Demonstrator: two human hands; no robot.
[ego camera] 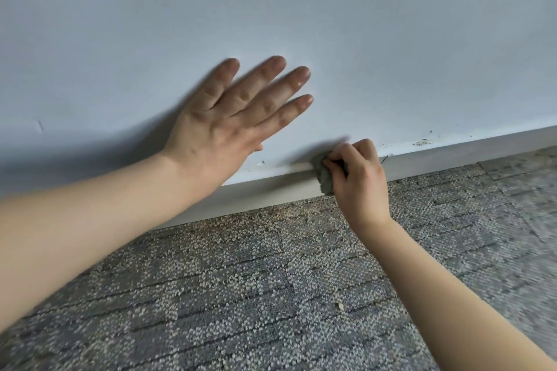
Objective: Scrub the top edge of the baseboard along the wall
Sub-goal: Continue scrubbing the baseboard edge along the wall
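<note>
A person crouched close to a pale blue-white wall (pixel 301 9) works at the baseboard (pixel 271 190), which runs along the foot of the wall from lower left to upper right, where wall meets carpet.

The right hand (pixel 358 178) has its fingers curled tight round a small grey-green scrubbing pad (pixel 325 179), pinching it from the right. The pad sits folded over the top edge of the baseboard and hangs down its pale front face, almost to the carpet. The knuckles are raised towards the wall and the bare forearm reaches in from the lower right.

The left hand (pixel 223 120) lies flat against the wall just above the baseboard and to the left of the pad. Its fingers are straight, spread and pointing up and to the right, and it holds nothing. The heel of the palm comes down near the top edge of the baseboard. It casts a soft shadow on the paint to its left.

Further right, a patch of pale crumbs and dark specks (pixel 423 141) clings to the wall just above the baseboard's top edge. A thin dark strand (pixel 384 159) pokes up right beside the right hand. A short scuff (pixel 39 126) marks the wall at far left.

The grey and beige looped carpet (pixel 241 280) fills the foreground, with one light crumb (pixel 340 306) lying on it between the two forearms.
</note>
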